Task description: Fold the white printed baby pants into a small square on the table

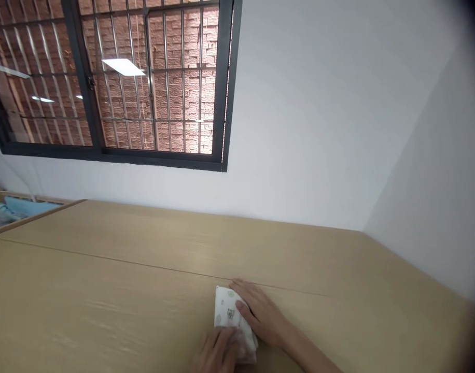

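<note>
A small folded white cloth with little printed animal and leaf figures lies on the wooden surface, near the bottom middle of the head view. Along its right side is my right hand, thumb on top of the cloth and fingers reaching over its far corner. At the near left end, my left hand bends its fingers over the cloth; this hand is slightly blurred and cut off by the frame's lower edge. Both hands are closed on the cloth. Its underside and near corner are partly hidden.
The wide wooden surface has a thin seam running across it. An open compartment with light-blue material sits at the far left. Behind stand a white wall and a dark-framed barred window; another wall closes the right side.
</note>
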`<state>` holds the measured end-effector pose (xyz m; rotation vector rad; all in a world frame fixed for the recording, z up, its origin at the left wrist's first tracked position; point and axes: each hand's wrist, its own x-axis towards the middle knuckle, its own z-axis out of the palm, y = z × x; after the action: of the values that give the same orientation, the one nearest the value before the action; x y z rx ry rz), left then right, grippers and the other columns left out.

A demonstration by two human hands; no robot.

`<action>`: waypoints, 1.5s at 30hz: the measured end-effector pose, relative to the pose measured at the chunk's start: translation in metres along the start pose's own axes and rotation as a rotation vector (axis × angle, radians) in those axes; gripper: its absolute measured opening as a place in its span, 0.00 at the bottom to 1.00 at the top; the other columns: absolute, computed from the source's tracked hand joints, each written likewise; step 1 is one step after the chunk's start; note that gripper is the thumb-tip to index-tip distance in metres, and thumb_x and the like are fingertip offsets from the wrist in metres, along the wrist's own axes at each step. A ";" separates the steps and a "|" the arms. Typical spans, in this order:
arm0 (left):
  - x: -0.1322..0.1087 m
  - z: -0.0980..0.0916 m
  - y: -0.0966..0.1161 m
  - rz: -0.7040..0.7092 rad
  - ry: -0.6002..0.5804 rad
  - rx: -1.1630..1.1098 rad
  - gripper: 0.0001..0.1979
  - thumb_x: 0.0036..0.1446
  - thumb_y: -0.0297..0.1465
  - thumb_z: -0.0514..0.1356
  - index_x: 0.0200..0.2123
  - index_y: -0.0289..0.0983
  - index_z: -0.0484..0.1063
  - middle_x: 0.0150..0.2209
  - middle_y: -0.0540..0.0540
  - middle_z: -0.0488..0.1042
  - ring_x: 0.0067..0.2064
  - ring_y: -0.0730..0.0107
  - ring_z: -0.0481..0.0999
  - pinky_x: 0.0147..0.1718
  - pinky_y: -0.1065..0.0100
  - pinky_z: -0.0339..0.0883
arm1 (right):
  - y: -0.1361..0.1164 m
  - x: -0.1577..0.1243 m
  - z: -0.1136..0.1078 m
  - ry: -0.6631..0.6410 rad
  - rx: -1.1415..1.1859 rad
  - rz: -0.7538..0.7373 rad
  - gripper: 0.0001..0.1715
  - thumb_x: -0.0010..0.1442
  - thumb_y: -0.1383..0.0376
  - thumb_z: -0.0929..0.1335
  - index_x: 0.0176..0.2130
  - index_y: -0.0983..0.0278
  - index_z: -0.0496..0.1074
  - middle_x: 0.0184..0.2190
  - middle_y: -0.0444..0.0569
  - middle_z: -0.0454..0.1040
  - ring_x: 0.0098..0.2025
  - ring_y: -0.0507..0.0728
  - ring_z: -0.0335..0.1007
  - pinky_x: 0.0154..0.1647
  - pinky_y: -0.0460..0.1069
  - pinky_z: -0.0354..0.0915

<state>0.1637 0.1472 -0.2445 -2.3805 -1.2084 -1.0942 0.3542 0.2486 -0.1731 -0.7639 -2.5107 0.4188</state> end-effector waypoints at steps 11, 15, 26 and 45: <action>0.015 -0.036 -0.005 0.110 -0.393 0.080 0.27 0.44 0.11 0.60 0.50 0.27 0.67 0.53 0.37 0.68 0.48 0.48 0.71 0.46 0.55 0.75 | -0.002 -0.003 0.002 0.306 0.038 -0.019 0.19 0.77 0.62 0.55 0.62 0.64 0.58 0.58 0.58 0.61 0.57 0.70 0.56 0.56 0.66 0.57; 0.034 -0.060 0.004 0.123 -0.696 0.195 0.31 0.46 0.09 0.60 0.56 0.23 0.65 0.57 0.34 0.63 0.53 0.47 0.66 0.52 0.55 0.70 | -0.005 -0.005 -0.004 0.536 0.112 -0.002 0.15 0.79 0.59 0.54 0.56 0.60 0.62 0.50 0.55 0.65 0.52 0.70 0.61 0.51 0.65 0.59; 0.055 -0.087 0.001 -0.026 -0.867 0.124 0.32 0.47 0.05 0.59 0.56 0.24 0.62 0.54 0.35 0.63 0.51 0.48 0.65 0.50 0.55 0.68 | -0.002 -0.004 -0.005 0.755 0.261 0.101 0.17 0.81 0.54 0.55 0.49 0.60 0.66 0.39 0.49 0.68 0.43 0.68 0.66 0.45 0.61 0.59; 0.061 -0.076 0.016 -0.040 -0.791 0.332 0.21 0.66 0.19 0.67 0.54 0.33 0.61 0.40 0.44 0.65 0.33 0.52 0.73 0.26 0.60 0.71 | -0.013 -0.005 -0.009 0.643 0.137 0.056 0.17 0.77 0.61 0.53 0.41 0.62 0.65 0.32 0.49 0.67 0.35 0.67 0.65 0.40 0.59 0.59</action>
<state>0.1598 0.1332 -0.1470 -2.5694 -1.5033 0.1079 0.3574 0.2366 -0.1617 -0.7674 -1.8471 0.2980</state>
